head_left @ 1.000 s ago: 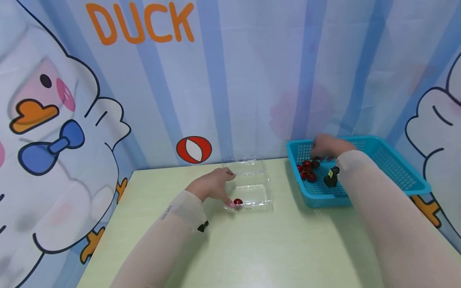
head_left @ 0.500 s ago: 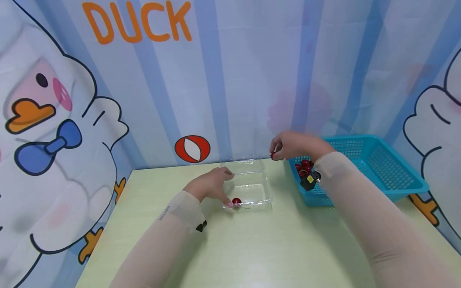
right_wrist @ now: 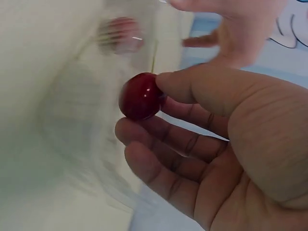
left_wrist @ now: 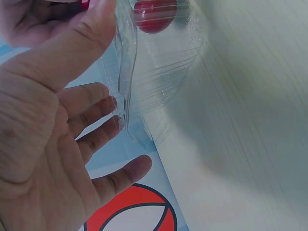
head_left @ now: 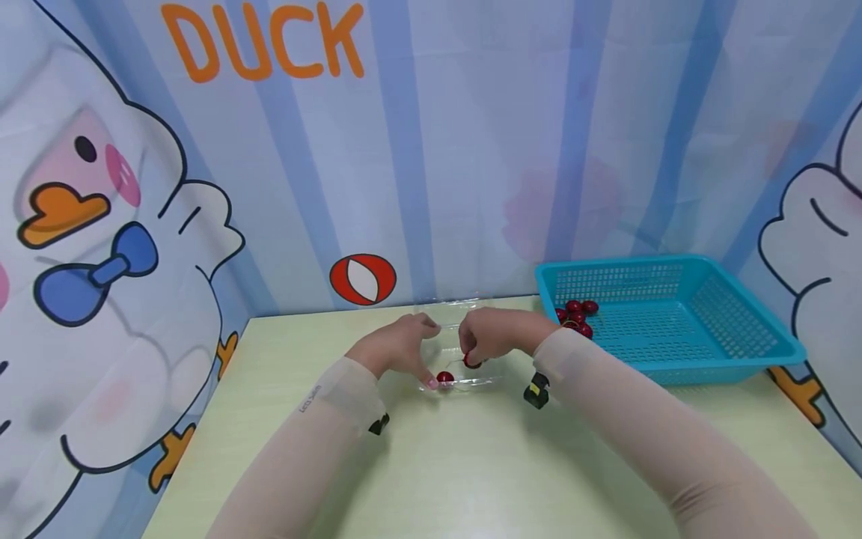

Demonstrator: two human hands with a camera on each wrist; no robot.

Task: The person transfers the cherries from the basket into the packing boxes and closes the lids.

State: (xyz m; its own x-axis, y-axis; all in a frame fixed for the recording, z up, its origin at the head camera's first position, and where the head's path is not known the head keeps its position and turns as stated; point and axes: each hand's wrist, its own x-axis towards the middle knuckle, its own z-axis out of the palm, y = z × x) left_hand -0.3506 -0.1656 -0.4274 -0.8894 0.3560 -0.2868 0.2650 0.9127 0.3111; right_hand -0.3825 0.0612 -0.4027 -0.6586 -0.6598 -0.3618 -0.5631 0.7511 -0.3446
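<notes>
A clear plastic box [head_left: 486,382] with its lid folded back stands on the table. My left hand [head_left: 397,346] holds its left side; in the left wrist view the thumb lies along the rim and fingertips touch it. One red cherry [head_left: 445,379] lies inside, at the front left corner. Over the box, my right hand [head_left: 498,332] pinches another cherry [right_wrist: 141,96] between thumb and fingers, its thin stem pointing up in the right wrist view. Several more cherries [head_left: 574,317] lie in the left end of the blue basket [head_left: 727,370].
The basket stands on the pale table [head_left: 458,464] at the back right, beside the right forearm. A printed curtain [head_left: 471,150] hangs directly behind the table's back edge. A small black camera [head_left: 536,391] sits at the right wrist.
My right hand has come out of the basket with a cherry and moved left, down over the plastic box. The left hand has stayed on the box.
</notes>
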